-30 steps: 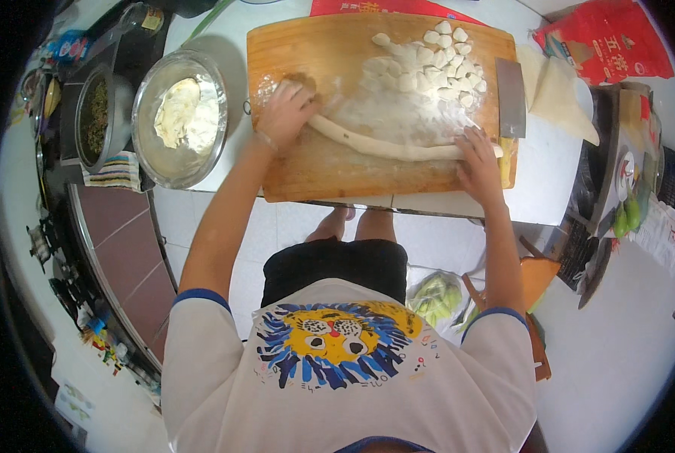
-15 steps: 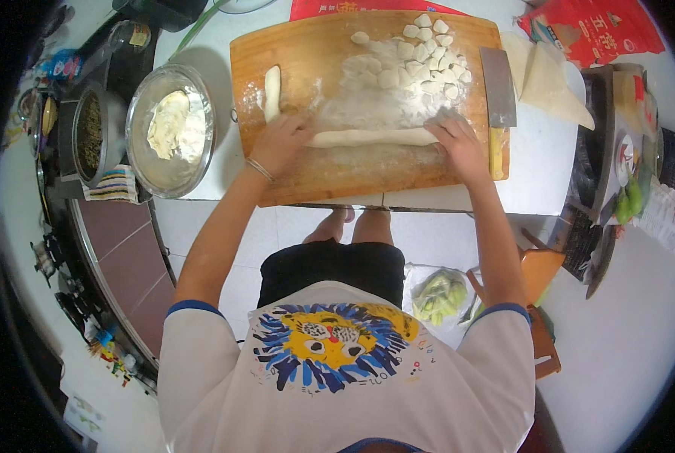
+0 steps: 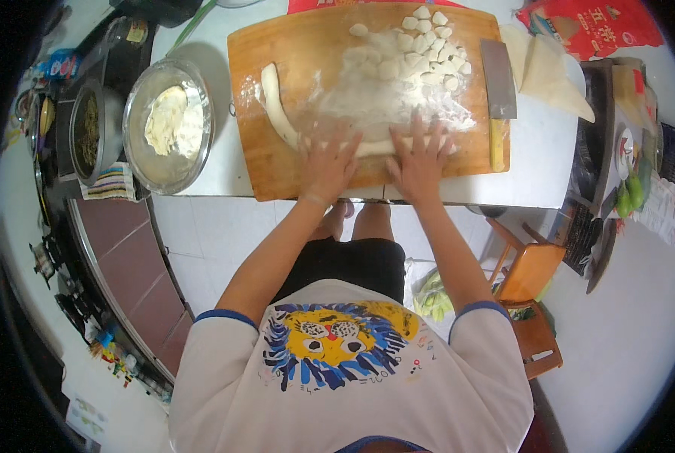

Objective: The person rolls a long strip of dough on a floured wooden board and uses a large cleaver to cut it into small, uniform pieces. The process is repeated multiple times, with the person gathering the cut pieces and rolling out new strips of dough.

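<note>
A long rope of dough [image 3: 373,149] lies across the near part of a floured wooden board [image 3: 307,38], its left end curving up and away from me. My left hand [image 3: 328,162] rests on the rope with spread fingers. Flat on its right part lies my right hand [image 3: 419,160], fingers also apart. Both palms hide short stretches of the dough. Small cut dough pieces [image 3: 432,57] are gathered at the board's far right amid loose flour. A cleaver [image 3: 497,79] with a yellowish handle lies along the right edge.
Left of the board stands a clear bowl [image 3: 131,124] holding a dough lump [image 3: 167,121]. Beyond it sits a metal pot [image 3: 109,128] with dark chopped filling. A pale cloth [image 3: 552,83] and a red bag [image 3: 590,29] lie to the right. A wooden chair [image 3: 533,272] stands below.
My hands have come closer together along the dough rope, and their fingers are spread. The rope's left end now runs in one curve up the board.
</note>
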A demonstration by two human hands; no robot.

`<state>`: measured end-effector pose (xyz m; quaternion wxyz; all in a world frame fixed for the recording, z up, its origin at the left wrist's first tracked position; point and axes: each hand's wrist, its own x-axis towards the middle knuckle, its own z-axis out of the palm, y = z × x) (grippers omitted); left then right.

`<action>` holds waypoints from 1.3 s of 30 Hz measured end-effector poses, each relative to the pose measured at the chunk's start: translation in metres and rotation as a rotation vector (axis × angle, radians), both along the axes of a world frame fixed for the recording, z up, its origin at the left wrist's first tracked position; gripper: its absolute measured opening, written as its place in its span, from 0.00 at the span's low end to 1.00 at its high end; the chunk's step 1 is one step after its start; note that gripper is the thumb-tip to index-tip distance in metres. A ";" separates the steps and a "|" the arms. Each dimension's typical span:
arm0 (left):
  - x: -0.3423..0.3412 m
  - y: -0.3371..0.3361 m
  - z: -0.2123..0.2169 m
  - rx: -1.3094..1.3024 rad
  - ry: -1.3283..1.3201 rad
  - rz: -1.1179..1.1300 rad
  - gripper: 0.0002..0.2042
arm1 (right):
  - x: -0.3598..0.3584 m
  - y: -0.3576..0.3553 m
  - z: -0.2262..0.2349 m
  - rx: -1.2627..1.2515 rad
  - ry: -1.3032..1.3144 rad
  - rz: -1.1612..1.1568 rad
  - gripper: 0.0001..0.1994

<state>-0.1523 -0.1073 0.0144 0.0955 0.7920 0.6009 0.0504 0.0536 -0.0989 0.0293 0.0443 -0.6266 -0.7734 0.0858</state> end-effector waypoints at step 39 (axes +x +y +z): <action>-0.112 0.014 0.001 -0.102 0.014 -0.085 0.25 | 0.060 -0.006 -0.006 0.067 0.083 -0.012 0.28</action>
